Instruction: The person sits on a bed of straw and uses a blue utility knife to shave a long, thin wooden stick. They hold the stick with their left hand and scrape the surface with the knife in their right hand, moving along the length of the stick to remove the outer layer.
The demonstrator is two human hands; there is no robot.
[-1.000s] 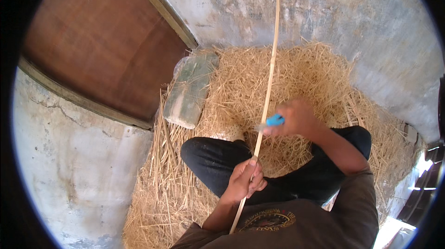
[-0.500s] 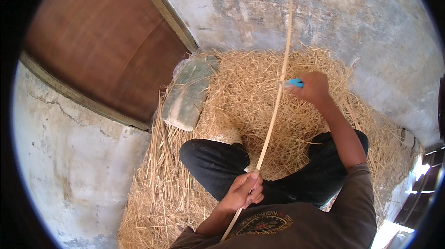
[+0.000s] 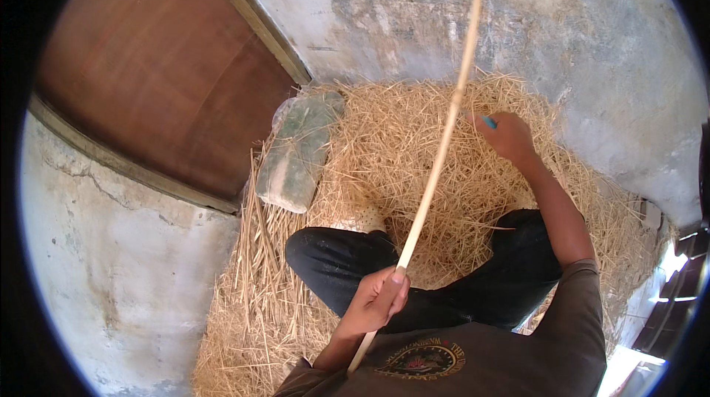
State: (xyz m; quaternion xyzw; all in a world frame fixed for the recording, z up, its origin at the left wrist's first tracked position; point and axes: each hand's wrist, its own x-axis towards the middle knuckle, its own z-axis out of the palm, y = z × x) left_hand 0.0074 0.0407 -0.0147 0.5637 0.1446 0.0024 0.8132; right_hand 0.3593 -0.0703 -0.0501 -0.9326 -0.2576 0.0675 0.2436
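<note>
A long pale cane stick [image 3: 440,153] runs from my lap up past the top of the view. My left hand [image 3: 377,299] grips its lower part, close to my chest. My right hand [image 3: 506,134] is stretched out to the right of the stick, closed around a small blue-handled tool [image 3: 489,123] of which only the tip shows. The right hand sits just beside the stick, over the straw. I sit cross-legged in dark trousers [image 3: 347,264].
Loose straw [image 3: 384,138] covers the floor around me. A greenish plastic-wrapped block [image 3: 296,153] lies at the left edge of the straw. A brown wooden door [image 3: 155,79] stands at upper left, a rough concrete wall [image 3: 577,35] behind.
My right hand with the blue tool has slid up and outward along the stick, away from my lap. The stick has tilted to the right. The left hand keeps its grip.
</note>
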